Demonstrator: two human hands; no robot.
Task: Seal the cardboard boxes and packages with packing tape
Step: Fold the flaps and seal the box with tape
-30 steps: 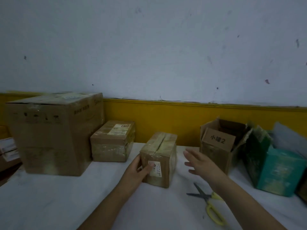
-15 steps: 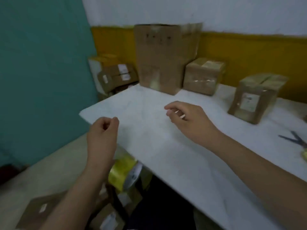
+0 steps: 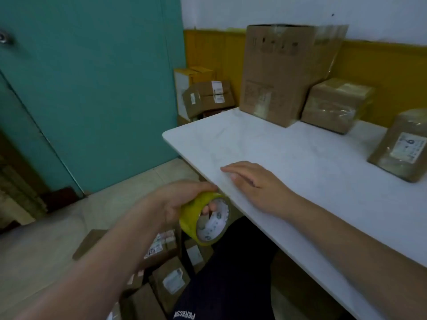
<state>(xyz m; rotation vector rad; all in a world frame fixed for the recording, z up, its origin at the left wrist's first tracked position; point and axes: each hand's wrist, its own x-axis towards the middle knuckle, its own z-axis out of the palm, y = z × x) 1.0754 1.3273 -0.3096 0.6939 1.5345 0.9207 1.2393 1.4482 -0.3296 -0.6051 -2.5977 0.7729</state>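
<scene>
Fetching the tape: your left hand (image 3: pixel 175 199) grips the yellow tape roll (image 3: pixel 203 218), fingers through its core, just below the table (image 3: pixel 300 158) edge on the near left.
Your right hand (image 3: pixel 251 183) lies flat and relaxed on the tabletop, holding nothing. Boxes (image 3: pixel 275 72) stand far right. Next, I judge, lift the roll up, find its loose end, and choose a box.

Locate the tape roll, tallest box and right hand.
tape roll (image 3: pixel 188 218): head view, yellow outer band.
tallest box (image 3: pixel 275 72): head view, front face.
right hand (image 3: pixel 256 185): head view, back of hand.
</scene>
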